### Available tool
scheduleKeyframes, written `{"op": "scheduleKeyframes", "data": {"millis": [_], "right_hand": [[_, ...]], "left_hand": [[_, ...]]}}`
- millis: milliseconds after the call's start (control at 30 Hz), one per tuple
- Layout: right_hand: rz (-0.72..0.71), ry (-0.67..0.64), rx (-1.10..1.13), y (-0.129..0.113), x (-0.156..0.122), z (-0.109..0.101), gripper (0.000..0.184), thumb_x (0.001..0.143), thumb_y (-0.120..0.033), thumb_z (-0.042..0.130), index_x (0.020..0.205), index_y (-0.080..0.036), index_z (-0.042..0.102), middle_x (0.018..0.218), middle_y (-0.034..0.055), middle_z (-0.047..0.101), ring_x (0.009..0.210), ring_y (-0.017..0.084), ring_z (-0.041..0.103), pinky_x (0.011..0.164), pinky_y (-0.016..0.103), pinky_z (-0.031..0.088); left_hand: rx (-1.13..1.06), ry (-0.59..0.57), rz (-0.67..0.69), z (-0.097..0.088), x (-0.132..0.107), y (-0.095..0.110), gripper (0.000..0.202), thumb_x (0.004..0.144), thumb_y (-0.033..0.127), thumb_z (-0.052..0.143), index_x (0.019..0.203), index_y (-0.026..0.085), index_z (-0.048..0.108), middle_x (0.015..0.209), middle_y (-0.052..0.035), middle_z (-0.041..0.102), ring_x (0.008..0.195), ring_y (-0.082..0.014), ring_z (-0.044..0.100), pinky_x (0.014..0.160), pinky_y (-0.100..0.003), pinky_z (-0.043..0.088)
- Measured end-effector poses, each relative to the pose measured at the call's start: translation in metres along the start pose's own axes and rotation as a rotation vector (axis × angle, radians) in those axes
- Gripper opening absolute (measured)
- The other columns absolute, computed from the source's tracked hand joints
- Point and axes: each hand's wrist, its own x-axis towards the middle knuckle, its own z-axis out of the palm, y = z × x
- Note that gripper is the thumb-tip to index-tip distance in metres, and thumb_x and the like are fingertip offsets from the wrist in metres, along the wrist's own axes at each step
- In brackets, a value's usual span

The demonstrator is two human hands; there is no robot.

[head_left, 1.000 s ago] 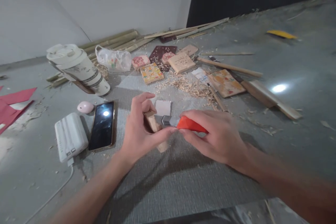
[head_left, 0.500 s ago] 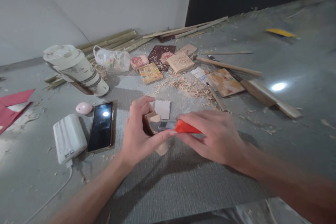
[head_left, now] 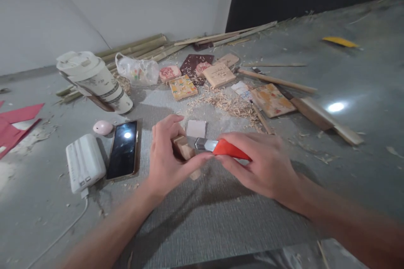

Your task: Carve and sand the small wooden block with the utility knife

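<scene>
My left hand (head_left: 167,155) is closed around a small block of wood (head_left: 184,148), its thumb stretched toward the right hand. In my right hand (head_left: 259,159) is a utility knife (head_left: 232,149) with a red handle, its metal blade end pointing left at the wood. The blade tip lies close to the block's right side; whether it touches I cannot tell. The left thumb tip meets the knife near the front of its handle. Just beyond the hands, a small whitish square piece (head_left: 196,128) lies on the grey mat (head_left: 195,227).
Wood shavings (head_left: 233,105), carved blocks (head_left: 219,75) and patterned tiles (head_left: 183,87) lie beyond the hands. At left are a phone (head_left: 123,149), a power bank (head_left: 85,163) with its cable, a pink case (head_left: 102,127) and a lidded cup (head_left: 96,82). A cleaver-like blade (head_left: 328,119) lies right.
The knife has drawn back slightly to the right, away from the wood. The block has turned in my left hand, showing more of its pale face.
</scene>
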Motion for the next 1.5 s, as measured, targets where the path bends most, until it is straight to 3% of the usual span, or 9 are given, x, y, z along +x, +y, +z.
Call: {"op": "scheduleKeyframes", "data": {"millis": [67, 200, 467, 633, 867, 1033, 1300, 1500], "right_hand": [[-0.013, -0.009, 0.002, 0.001, 0.0, 0.0, 0.019, 0.11, -0.035, 0.063, 0.098, -0.024, 0.073, 0.08, 0.0005, 0.08, 0.062, 0.015, 0.068, 0.058, 0.029, 0.044], [-0.021, -0.03, 0.01, 0.002, 0.0, 0.0, 0.019, 0.11, -0.036, 0.064, 0.099, -0.023, 0.074, 0.084, 0.001, 0.082, 0.064, 0.015, 0.069, 0.061, 0.029, 0.044], [-0.028, -0.036, -0.006, 0.005, 0.001, 0.004, 0.019, 0.108, -0.034, 0.066, 0.097, -0.022, 0.075, 0.084, 0.0011, 0.082, 0.061, 0.014, 0.066, 0.058, 0.029, 0.04], [-0.032, -0.053, 0.001, 0.005, -0.001, 0.005, 0.018, 0.108, -0.034, 0.067, 0.098, -0.022, 0.075, 0.086, 0.0011, 0.082, 0.063, 0.014, 0.067, 0.059, 0.029, 0.041], [-0.038, -0.046, -0.032, 0.006, 0.0, 0.004, 0.025, 0.113, -0.039, 0.063, 0.098, -0.021, 0.075, 0.088, 0.0022, 0.083, 0.059, 0.013, 0.064, 0.057, 0.03, 0.039], [-0.049, -0.005, -0.078, 0.005, -0.001, 0.004, 0.021, 0.111, -0.035, 0.066, 0.096, -0.022, 0.074, 0.086, 0.0016, 0.083, 0.06, 0.014, 0.065, 0.058, 0.031, 0.041], [-0.055, 0.032, -0.125, 0.0, -0.002, 0.005, 0.019, 0.112, -0.033, 0.066, 0.099, -0.021, 0.073, 0.086, 0.0023, 0.082, 0.064, 0.015, 0.069, 0.061, 0.032, 0.044], [-0.056, 0.052, -0.108, -0.001, -0.004, 0.007, 0.018, 0.112, -0.033, 0.067, 0.101, -0.02, 0.073, 0.088, 0.0026, 0.083, 0.064, 0.015, 0.07, 0.06, 0.032, 0.044]], "left_hand": [[0.082, 0.027, 0.071, 0.0, 0.001, -0.002, 0.089, 0.072, 0.066, 0.103, 0.141, 0.032, 0.059, 0.099, -0.0014, 0.066, 0.093, -0.0252, 0.061, 0.082, -0.041, 0.049], [0.18, 0.027, 0.161, -0.001, 0.003, -0.001, 0.073, 0.078, 0.069, 0.097, 0.13, 0.029, 0.066, 0.099, -0.0039, 0.066, 0.094, -0.0271, 0.06, 0.083, -0.043, 0.049], [0.238, 0.029, 0.144, -0.001, 0.005, 0.0, 0.088, 0.082, 0.079, 0.087, 0.145, 0.027, 0.055, 0.096, -0.0007, 0.066, 0.088, -0.0237, 0.061, 0.084, -0.04, 0.048], [0.302, -0.006, 0.18, -0.002, 0.006, 0.001, 0.08, 0.09, 0.08, 0.079, 0.142, 0.024, 0.057, 0.096, -0.0033, 0.07, 0.09, -0.0251, 0.065, 0.084, -0.042, 0.053], [0.236, -0.044, 0.06, -0.004, 0.004, 0.007, 0.078, 0.088, 0.086, 0.077, 0.136, 0.026, 0.063, 0.097, -0.0043, 0.07, 0.09, -0.0244, 0.064, 0.076, -0.037, 0.054], [0.211, -0.003, -0.007, -0.001, 0.001, 0.011, 0.081, 0.082, 0.079, 0.089, 0.138, 0.027, 0.062, 0.098, -0.0028, 0.07, 0.09, -0.0235, 0.064, 0.074, -0.035, 0.053], [0.038, 0.036, -0.054, 0.005, 0.001, 0.012, 0.087, 0.082, 0.069, 0.095, 0.146, 0.029, 0.052, 0.093, 0.0053, 0.062, 0.064, -0.0108, 0.052, 0.055, -0.024, 0.043], [-0.045, 0.035, -0.09, 0.008, 0.002, 0.017, 0.087, 0.083, 0.063, 0.097, 0.146, 0.03, 0.048, 0.084, 0.0089, 0.059, 0.06, -0.0098, 0.053, 0.051, -0.021, 0.038]]}}
